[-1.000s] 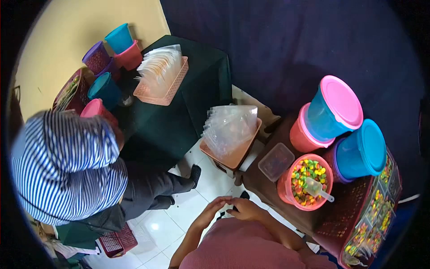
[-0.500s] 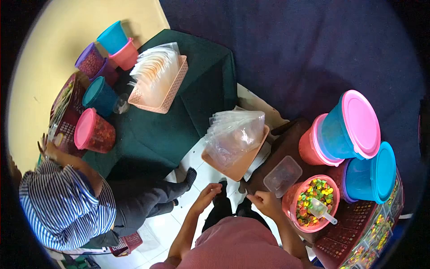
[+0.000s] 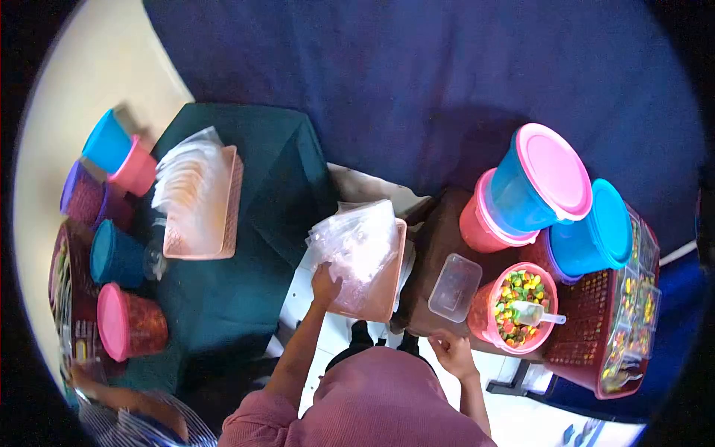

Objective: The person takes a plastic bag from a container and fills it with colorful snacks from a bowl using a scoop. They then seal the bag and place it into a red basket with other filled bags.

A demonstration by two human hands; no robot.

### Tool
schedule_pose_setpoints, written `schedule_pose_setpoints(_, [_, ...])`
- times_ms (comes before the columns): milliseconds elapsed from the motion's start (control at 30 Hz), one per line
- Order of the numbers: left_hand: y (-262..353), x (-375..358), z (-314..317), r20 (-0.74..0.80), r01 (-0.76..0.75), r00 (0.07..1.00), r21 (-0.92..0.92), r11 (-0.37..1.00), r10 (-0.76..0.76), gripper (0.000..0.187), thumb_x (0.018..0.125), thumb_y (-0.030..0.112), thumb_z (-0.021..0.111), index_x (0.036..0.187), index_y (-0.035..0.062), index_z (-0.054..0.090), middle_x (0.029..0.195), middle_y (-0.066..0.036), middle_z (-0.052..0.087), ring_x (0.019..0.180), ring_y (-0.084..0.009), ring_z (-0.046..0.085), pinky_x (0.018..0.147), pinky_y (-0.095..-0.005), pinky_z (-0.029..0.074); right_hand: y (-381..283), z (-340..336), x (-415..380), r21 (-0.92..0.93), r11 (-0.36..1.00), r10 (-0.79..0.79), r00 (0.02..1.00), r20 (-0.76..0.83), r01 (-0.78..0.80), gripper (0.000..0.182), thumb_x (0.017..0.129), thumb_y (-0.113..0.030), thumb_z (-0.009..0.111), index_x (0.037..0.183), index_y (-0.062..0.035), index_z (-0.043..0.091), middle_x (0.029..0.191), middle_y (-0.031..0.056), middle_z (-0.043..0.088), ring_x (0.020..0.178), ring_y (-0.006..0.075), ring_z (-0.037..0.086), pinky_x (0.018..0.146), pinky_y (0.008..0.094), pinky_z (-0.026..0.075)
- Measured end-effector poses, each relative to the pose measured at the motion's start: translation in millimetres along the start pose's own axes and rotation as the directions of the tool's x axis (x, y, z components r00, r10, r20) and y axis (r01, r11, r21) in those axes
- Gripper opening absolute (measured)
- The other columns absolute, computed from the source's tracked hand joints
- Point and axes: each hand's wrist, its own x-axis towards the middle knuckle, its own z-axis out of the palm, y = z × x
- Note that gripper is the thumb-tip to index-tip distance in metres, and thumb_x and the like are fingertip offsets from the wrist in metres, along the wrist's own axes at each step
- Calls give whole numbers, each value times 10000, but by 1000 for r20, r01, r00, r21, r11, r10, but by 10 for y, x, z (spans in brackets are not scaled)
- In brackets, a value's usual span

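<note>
My left hand [image 3: 325, 285] reaches to the near left side of a stack of clear plastic bags [image 3: 361, 238]. Its thumb stands apart from the fingers, which touch or nearly touch the bags. The stack lies in a peach-coloured basket [image 3: 396, 279]. My right hand [image 3: 453, 356] hovers at the near edge of a brown stand [image 3: 421, 309], fingers loosely curled and nothing seen in them. Beyond it sits a clear, rectangular plastic container [image 3: 455, 287]. To its right, a pink tub [image 3: 484, 316] holds colourful candies [image 3: 514, 287], with a clear scoop [image 3: 530, 313] resting on them.
Lidded pink and blue tubs [image 3: 532, 186] are stacked at right, beside a maroon basket [image 3: 577, 313] of filled packets. At left, a green-covered table [image 3: 223, 298] carries another bag-filled basket [image 3: 232, 201] and several tubs [image 3: 123, 320]. Another person's striped sleeve [image 3: 149, 425] shows lower left.
My left hand has moved forward from beside my leg to the plastic bags. My right hand has dropped back slightly from the stand. The view has shifted.
</note>
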Motion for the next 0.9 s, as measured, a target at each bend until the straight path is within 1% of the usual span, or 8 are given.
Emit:
schedule_pose_setpoints(267, [-35,100,109,-16,-25,999,347,937,33,630,598,245,672,1127,45,394,1106,-180,405,1060,-353,366,898,-484,268,-51,485,-231,84,992,109,978,-178,-95,167,735,-150,599,857,-45,556,474,97,508,422,223,537,417,320,398])
schedule_pose_setpoints(333, [-66,190,98,-28,27,999,251,968,-21,593,574,241,695,1065,47,425,1063,-163,424,1017,-342,390,849,-477,310,-109,538,-250,97,988,138,974,-179,-123,158,731,-112,608,866,-42,566,444,58,476,364,130,460,378,262,344])
schedule_pose_setpoints(500, [-278,407,32,34,-142,989,16,990,141,266,587,135,697,781,76,525,650,-66,546,634,-240,548,605,-351,428,-121,686,-266,73,985,170,960,-224,-158,171,739,-138,597,881,-49,565,462,72,503,385,164,500,403,280,375])
schedule_pose_setpoints(633, [-121,413,-137,129,-61,990,-14,998,62,172,638,127,666,716,65,526,645,-93,567,605,-241,561,567,-350,434,-177,695,-165,8,988,154,975,-160,-155,177,748,-157,578,891,-54,559,490,92,531,437,221,542,434,315,408])
schedule_pose_setpoints(733, [-143,402,-242,51,-142,989,15,990,141,142,669,100,644,726,48,524,647,-116,578,585,-246,571,551,-323,434,-159,739,-112,14,989,151,978,-143,-151,192,747,-171,575,899,-56,550,516,107,547,492,263,563,469,339,426])
schedule_pose_setpoints(800, [-82,423,-287,-139,-436,896,-95,895,422,169,665,87,653,736,23,514,634,-121,569,573,-223,573,534,-300,427,-181,740,-61,-34,991,121,982,-146,-128,194,747,-167,573,903,-54,548,547,120,558,516,264,570,487,339,431])
schedule_pose_setpoints(833, [99,370,-409,40,-181,981,-182,966,191,136,719,68,623,702,21,497,628,-99,571,610,-177,581,548,-273,427,-198,738,-48,-9,993,115,982,-150,-118,194,748,-172,571,903,-57,547,569,124,563,534,265,573,499,337,436])
schedule_pose_setpoints(900, [330,310,-470,80,-139,978,-435,889,192,122,750,64,596,699,31,490,654,-86,577,643,-166,583,576,-256,435,-296,669,-5,36,992,125,982,-144,-121,188,748,-157,575,899,-48,544,560,116,561,536,255,578,506,325,442])
